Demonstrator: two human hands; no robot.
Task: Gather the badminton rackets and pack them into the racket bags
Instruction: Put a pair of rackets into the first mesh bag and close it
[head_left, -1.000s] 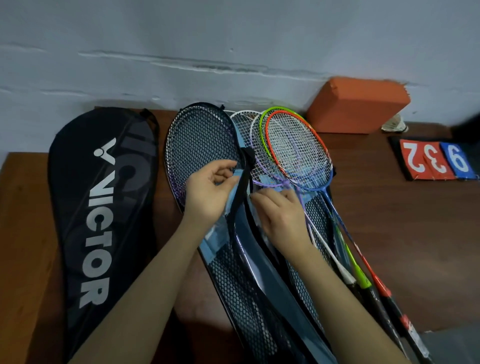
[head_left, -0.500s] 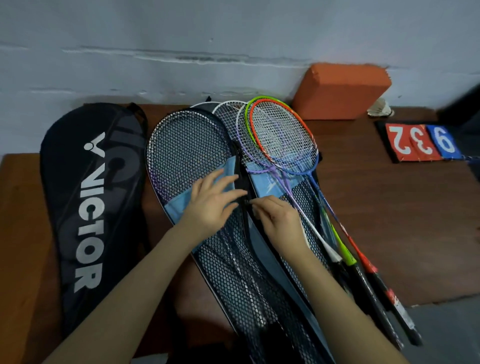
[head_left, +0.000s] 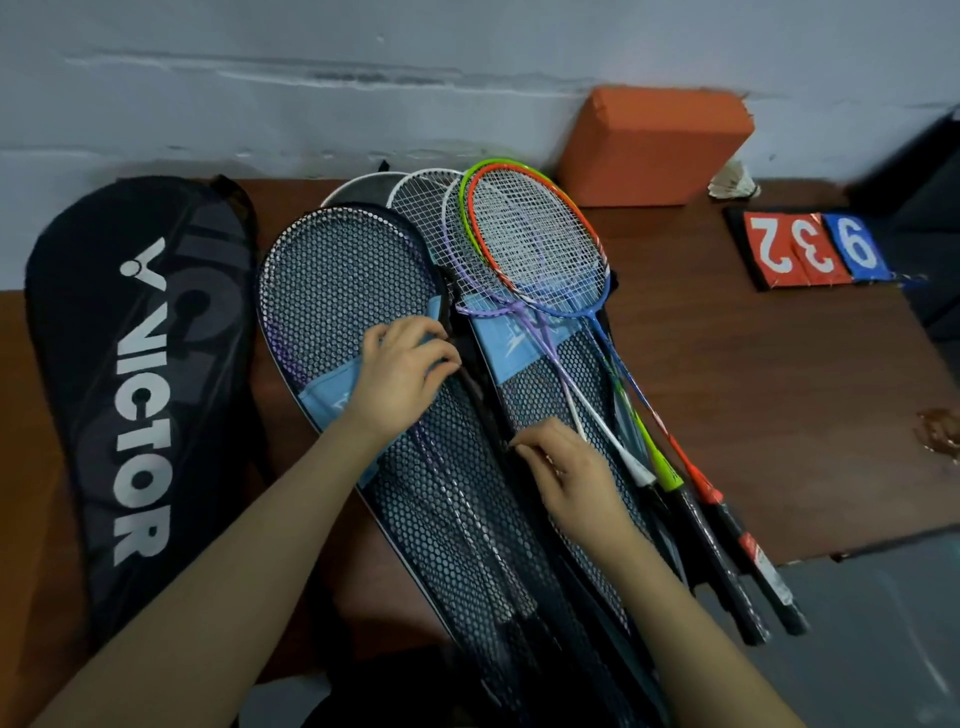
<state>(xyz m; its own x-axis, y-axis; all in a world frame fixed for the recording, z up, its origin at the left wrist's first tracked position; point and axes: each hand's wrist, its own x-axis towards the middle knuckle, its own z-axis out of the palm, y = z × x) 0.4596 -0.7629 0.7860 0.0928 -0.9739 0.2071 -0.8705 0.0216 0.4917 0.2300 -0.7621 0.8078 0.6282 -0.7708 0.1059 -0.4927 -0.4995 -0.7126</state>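
The biggest change is to the mesh racket bag (head_left: 363, 364) in the middle of the wooden table (head_left: 753, 415): a second ago its flap was still lifted and gaping under the person's hands, and now it lies flat and closed over the racket inside, whose frame shows faintly through the netting. The right hand (head_left: 571, 467) has travelled down the bag's dark zip edge (head_left: 478, 384), from up beside the left hand to a spot well below it, its fingers pinched on something small at that seam, most likely the zip pull, though it is too small to be sure. The left hand (head_left: 405, 374) stays above that pinch, fingers curled onto the pale blue band (head_left: 337, 395) and the seam, pinning the bag while the other hand draws. To my eye this bag is being zipped shut, so one racket is as good as packed. Just right of the pinching hand, the loose rackets (head_left: 540, 249) lie fanned over a second mesh bag (head_left: 535, 384), orange, green, white and purple frames overlapping, handles running past the table edge; those are not packed yet. Well left of both hands lies the black bag (head_left: 140, 395), printed VICTOR in big white letters under the brand's mark. Far right of the grip, the score flip cards (head_left: 810, 249) show 2, 3 and 9, turned away from the person. The second bag's blue band carries a small pale logo I cannot read.
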